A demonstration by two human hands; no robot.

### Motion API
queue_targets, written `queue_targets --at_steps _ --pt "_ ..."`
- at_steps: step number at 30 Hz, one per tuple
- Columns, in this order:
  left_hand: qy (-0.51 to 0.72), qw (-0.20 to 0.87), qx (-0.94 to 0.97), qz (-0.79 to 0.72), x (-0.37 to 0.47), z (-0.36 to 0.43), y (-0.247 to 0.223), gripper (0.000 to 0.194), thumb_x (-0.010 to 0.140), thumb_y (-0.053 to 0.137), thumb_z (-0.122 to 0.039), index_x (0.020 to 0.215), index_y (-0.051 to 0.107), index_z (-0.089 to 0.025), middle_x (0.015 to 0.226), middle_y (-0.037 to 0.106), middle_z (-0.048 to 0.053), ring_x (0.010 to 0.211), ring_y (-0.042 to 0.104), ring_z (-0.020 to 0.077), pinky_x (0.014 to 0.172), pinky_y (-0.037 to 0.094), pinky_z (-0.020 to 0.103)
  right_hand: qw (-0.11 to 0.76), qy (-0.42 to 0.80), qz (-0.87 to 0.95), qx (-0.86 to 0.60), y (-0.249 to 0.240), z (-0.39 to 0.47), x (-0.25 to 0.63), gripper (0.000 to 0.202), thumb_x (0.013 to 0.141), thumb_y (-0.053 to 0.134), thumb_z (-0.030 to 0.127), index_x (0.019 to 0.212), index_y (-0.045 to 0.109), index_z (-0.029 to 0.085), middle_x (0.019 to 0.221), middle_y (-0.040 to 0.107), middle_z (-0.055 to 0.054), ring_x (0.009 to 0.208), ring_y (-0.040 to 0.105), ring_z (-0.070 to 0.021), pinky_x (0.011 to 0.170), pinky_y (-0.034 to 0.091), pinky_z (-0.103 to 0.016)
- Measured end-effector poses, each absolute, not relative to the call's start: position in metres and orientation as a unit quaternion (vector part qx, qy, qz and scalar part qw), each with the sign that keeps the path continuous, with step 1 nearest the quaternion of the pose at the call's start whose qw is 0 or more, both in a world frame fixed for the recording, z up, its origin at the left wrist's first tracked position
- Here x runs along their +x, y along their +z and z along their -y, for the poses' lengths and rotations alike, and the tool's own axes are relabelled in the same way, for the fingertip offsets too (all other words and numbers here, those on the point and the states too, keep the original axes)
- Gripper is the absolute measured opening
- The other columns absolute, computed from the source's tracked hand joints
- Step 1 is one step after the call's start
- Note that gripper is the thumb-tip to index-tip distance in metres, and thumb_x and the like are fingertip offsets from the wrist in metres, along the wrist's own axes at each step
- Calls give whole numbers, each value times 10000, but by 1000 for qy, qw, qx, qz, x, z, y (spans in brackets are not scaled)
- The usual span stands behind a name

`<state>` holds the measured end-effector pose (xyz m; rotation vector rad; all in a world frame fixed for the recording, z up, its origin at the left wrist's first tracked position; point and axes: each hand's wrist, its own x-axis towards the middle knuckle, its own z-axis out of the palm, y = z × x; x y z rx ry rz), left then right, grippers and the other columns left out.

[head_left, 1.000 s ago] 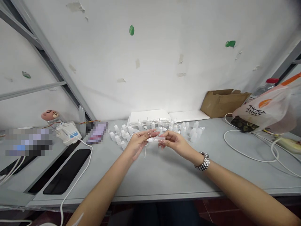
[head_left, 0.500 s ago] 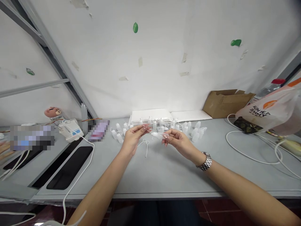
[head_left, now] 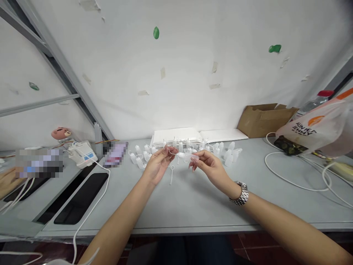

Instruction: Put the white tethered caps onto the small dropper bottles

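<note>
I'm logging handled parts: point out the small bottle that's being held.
The small bottle pinched in the right hand, pointing toward the left hand; the other bottles rest on the table.

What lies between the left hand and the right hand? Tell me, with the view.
A small translucent bottle, pinched by the right hand, its white end toward the left hand; the head view shows it.

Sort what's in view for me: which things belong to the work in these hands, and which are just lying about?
Likely part of the work:
held bottle, in the right hand, with the left hand close to its white end
grouped white bottles
ringed white strip

Apparently just lying about:
cardboard box
plastic bag
flat black slab
pink figure
</note>
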<state>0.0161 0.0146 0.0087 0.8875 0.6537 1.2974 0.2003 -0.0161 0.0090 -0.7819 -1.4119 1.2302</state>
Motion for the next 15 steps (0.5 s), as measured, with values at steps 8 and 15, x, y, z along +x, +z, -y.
queue_targets --at_steps 8,15 --pt "576 604 439 -333 18 -12 8 204 703 656 -372 748 704 -179 920 680 58 948 565 169 880 365 291 540 474 601 -351 7 17 199 197 766 602 366 840 530 199 709 621 -9 635 571 -124 654 490 -308" --pt "587 578 443 -353 21 -10 6 199 691 665 -367 776 711 -193 981 685 69 1024 545 191 905 339 302 532 465 610 -358 7 18 199 185 775 589 372 836 529 208 724 619 -13 643 575 -126 652 497 -314"
